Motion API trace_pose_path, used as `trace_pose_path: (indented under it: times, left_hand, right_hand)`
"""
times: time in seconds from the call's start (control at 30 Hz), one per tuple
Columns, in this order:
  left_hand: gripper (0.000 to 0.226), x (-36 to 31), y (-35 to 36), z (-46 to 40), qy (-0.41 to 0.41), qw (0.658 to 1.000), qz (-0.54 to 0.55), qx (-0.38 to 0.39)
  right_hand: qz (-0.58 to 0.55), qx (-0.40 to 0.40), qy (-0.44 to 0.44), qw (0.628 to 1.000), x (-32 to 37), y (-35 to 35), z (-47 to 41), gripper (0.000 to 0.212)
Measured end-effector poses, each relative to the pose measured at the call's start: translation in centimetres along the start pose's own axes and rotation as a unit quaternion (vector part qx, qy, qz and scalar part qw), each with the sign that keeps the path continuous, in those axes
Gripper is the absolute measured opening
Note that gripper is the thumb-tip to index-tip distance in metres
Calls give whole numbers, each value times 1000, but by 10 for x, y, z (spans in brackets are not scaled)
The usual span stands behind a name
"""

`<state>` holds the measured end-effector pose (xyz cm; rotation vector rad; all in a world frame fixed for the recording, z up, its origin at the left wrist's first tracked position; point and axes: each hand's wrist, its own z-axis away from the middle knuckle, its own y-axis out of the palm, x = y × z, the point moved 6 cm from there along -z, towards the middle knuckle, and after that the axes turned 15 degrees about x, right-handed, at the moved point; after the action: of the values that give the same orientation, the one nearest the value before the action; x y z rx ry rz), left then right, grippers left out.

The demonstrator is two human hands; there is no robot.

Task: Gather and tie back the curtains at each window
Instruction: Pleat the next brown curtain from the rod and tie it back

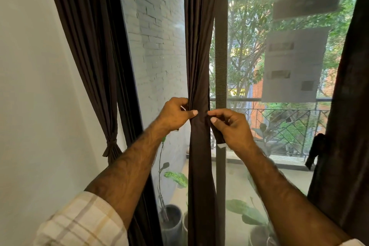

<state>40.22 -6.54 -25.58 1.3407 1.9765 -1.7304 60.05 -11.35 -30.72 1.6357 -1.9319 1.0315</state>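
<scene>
Gathering the middle curtain point(199, 66) at the window.
Left hand point(174, 115) grips its bunched folds; right hand point(229, 128) pinches a dark tie point(218, 138).

Left arm has a rolled-up sleeve point(83, 219), cream with tan and yellow-ish checks, bunched nearest the dark curtain point(199, 66). Both forearms are bare and hairy, no rings visible.

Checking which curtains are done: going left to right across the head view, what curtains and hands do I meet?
Tied left curtain → left hand → middle curtain → right hand → right curtain.
</scene>
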Motion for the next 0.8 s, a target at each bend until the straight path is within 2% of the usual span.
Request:
trace_pose_path:
  times: [0.1,0.23,0.3,0.4,0.47,0.53,0.57,0.67,0.73,0.8]
  left_hand:
    - [26,-3,-3,2,12,999,-10,-35]
    - [39,-7,-3,6,13,998,20,-61]
    - [43,-10,-5,8,28,997,13,-78]
    - [37,-16,-7,10,54,994,-28,-96]
    - [24,-21,-7,12,79,994,-44,-67]
    - [4,-25,-4,15,119,992,-35,0]
    - [7,-27,-3,17,130,990,-44,33]
    - [31,-30,-1,21,144,971,-166,94]
    - [32,-36,2,21,168,943,-270,94]
    - [25,-47,6,24,213,899,-376,74]
  right_hand:
    - [26,39,3,999,-3,5,1,47]
    - [91,-5,-8,996,-8,5,4,57]
    - [133,-10,-31,991,-5,9,5,57]
    - [173,1,-64,983,1,17,4,46]
    - [176,-1,-74,982,2,19,4,39]
    - [160,-12,-61,985,-3,17,4,34]
    - [148,-18,-51,988,-6,15,5,33]
    - [108,-27,-23,994,-9,12,8,34]
    - [89,-22,-22,996,-7,14,10,42]
    - [67,-28,-24,997,-7,17,12,46]
